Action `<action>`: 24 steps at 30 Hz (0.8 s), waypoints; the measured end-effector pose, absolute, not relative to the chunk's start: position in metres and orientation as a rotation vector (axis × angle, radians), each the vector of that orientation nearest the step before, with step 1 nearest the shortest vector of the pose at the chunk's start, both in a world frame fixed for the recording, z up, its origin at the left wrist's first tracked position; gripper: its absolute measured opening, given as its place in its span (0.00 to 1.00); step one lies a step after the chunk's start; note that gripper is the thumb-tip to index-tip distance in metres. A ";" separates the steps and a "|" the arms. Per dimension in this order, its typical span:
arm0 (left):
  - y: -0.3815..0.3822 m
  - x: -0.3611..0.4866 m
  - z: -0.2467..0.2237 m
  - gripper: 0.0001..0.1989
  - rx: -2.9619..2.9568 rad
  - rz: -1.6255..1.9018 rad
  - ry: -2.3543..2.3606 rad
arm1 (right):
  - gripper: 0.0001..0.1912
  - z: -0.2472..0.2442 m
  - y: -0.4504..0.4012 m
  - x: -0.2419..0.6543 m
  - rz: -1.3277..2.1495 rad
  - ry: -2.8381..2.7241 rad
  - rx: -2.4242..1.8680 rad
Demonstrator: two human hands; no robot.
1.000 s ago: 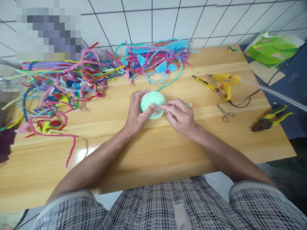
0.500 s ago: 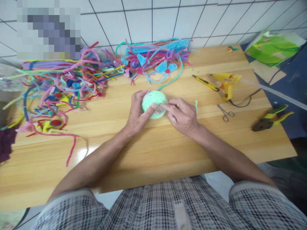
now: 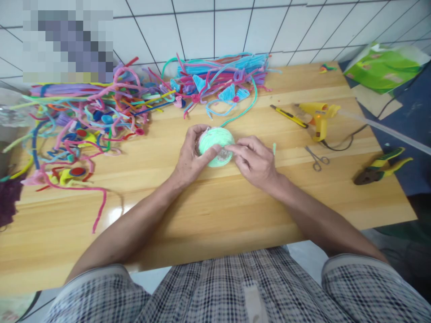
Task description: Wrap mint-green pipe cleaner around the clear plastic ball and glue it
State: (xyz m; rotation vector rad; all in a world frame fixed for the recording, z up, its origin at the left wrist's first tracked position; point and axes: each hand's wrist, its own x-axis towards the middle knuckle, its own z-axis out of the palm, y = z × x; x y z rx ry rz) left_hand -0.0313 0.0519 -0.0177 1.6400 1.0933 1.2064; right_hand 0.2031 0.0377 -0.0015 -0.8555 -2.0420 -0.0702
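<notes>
A round mint-green ball (image 3: 216, 138) wrapped in fuzzy strands is held over the middle of the wooden table, with a greyish patch on its lower right. My left hand (image 3: 192, 157) grips it from the left, thumb across its front. On the right, my right hand (image 3: 256, 160) touches the edge of the ball beside the patch with its fingertips, fingers bent together. A short light green strand end (image 3: 274, 148) shows just right of that hand. What lies between my right fingertips is too small to make out.
Colourful pipe cleaners (image 3: 101, 112) cover the back left; more bundles (image 3: 225, 69) lie at the back centre. On the right are a yellow cutter (image 3: 288, 116), glue gun (image 3: 318, 117), scissors (image 3: 317, 159) and pliers (image 3: 380, 167). A green packet (image 3: 382, 67) sits beyond.
The ball and both hands have shifted very slightly to the left. My hold on the ball looks the same.
</notes>
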 end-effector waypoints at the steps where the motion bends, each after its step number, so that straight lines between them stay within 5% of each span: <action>1: 0.052 -0.031 -0.020 0.38 1.647 1.224 1.108 | 0.19 -0.001 0.038 0.203 -0.070 -2.039 -0.854; 24: 0.056 -0.036 -0.019 0.44 1.796 1.089 1.103 | 0.20 -0.003 0.041 0.207 -0.078 -2.004 -0.896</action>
